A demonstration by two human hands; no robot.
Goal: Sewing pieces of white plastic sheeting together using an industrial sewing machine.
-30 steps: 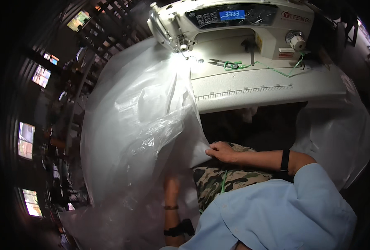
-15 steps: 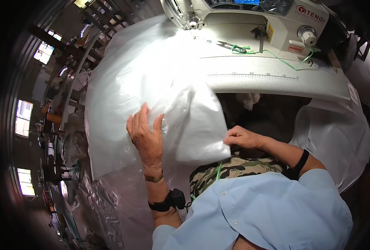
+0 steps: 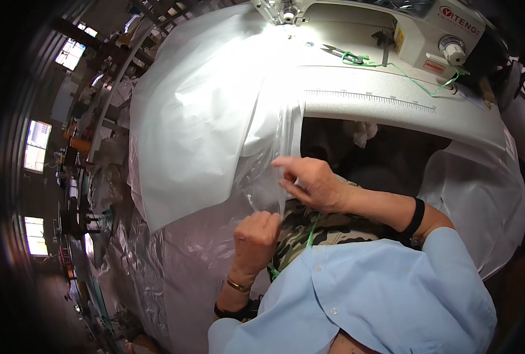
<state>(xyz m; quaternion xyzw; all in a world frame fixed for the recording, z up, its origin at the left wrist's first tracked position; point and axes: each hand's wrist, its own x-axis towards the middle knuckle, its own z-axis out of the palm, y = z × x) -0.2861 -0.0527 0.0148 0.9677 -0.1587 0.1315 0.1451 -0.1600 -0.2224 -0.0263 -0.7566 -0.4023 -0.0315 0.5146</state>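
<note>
A: What's changed since half a second back?

B: I see my left hand (image 3: pixel 256 233) has dropped from lying flat on the white sheet (image 3: pixel 197 124) and is now a fist pinching the clear film (image 3: pixel 268 177) at its lower edge. My right hand (image 3: pixel 310 183) has come up from my lap; its fingers nip the same film just above.

A: And where's the film?

B: Hanging off the table (image 3: pixel 392 103) edge, between sheet and knees, below the sewing machine (image 3: pixel 416 29). Scissors (image 3: pixel 342 54) lie untouched.
</note>
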